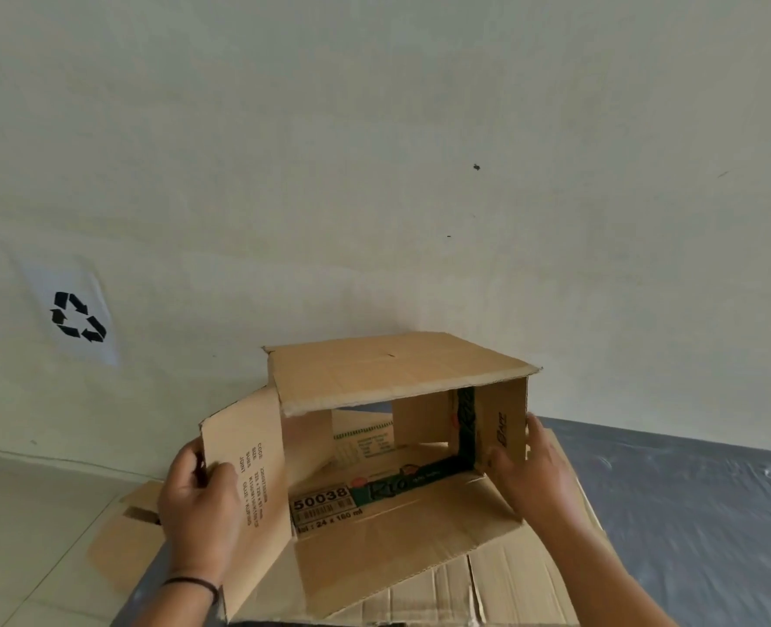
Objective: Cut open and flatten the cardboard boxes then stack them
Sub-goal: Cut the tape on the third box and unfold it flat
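A brown cardboard box point(388, 368) lies on its side, open at both ends so I see through it, with "50038" and a green printed band on its inner lower panel. My left hand point(198, 504) grips the edge of the left flap, thumb on the printed face. My right hand point(528, 472) holds the right side wall, fingers curled around its front edge. The box rests on flattened cardboard point(510, 576) spread beneath it.
The cardboard lies on a dark grey plastic sheet point(691, 500) over a pale tiled floor point(26, 527). A white wall point(374, 151) rises just behind, bearing a paper recycling sign point(76, 316) at the left. Another flattened piece point(125, 536) sticks out left.
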Demonstrator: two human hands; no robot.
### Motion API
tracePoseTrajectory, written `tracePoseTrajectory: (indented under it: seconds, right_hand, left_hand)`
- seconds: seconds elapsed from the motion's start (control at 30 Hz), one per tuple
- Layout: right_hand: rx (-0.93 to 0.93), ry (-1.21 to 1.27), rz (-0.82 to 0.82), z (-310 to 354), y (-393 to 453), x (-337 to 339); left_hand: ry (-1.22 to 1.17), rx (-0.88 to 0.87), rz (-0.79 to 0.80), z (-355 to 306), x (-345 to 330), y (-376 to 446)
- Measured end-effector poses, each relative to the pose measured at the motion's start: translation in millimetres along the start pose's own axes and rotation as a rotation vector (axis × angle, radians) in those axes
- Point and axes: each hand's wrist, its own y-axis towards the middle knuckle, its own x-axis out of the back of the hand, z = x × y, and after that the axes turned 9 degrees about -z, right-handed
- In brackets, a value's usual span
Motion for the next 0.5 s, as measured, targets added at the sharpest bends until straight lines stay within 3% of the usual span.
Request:
tracePoseTrajectory:
  seconds: [0.1, 0.23, 0.3, 0.37, 0.4, 0.43, 0.5]
  right_hand:
    - [-0.047, -0.003, -0.059, 7.5, 9.1, 0.7]
    - [-0.002, 0.151, -0.283, 17.7, -5.2, -3.6]
    - [0.016, 0.264, -0.383, 34.0, -20.7, -6.5]
    - [0.032, 0.344, -0.426, 52.2, -39.1, -9.0]
    - [0.045, 0.368, -0.415, 59.3, -48.7, -12.6]
    - [0.065, 0.383, -0.4, 65.3, -59.0, -17.5]
    - [0.168, 0.403, -0.382, 72.8, -79.7, -30.5]
  left_hand:
    - [0.075, -0.037, 0.024, 1.8, 7.2, 2.8]
    - [0.327, -0.045, 0.124, -0.9, 3.6, 27.9]
    - [0.509, -0.088, 0.041, -11.4, -6.2, 29.3]
    - [0.471, -0.324, -0.093, -27.5, -18.8, 6.0]
    - [0.389, -0.442, -0.029, -38.6, -25.7, -14.7]
    - [0.302, -0.459, 0.144, -50.6, -33.1, -36.3]
    - [0.174, -0.219, 0.616, -75.9, -45.4, -67.2]
